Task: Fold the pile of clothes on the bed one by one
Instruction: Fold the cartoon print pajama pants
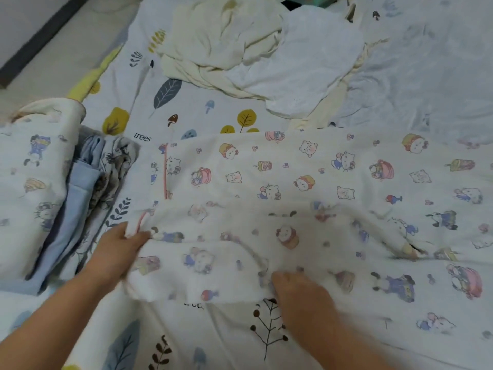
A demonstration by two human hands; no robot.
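Observation:
A white garment with a cartoon cat print (306,182) lies spread across the bed, its near part bunched and turned over. My left hand (121,248) pinches the garment's left edge by a pink trim. My right hand (296,292) grips the near hem with curled fingers. Further back lies an unfolded pile: a cream garment (213,41) and a white garment (301,62).
At the left stands a stack of folded clothes (80,188): a cat-print piece, blue pieces and a grey patterned one. The bedsheet (186,108) has leaf and tree prints. The bed's left edge and the floor (53,36) are at the top left.

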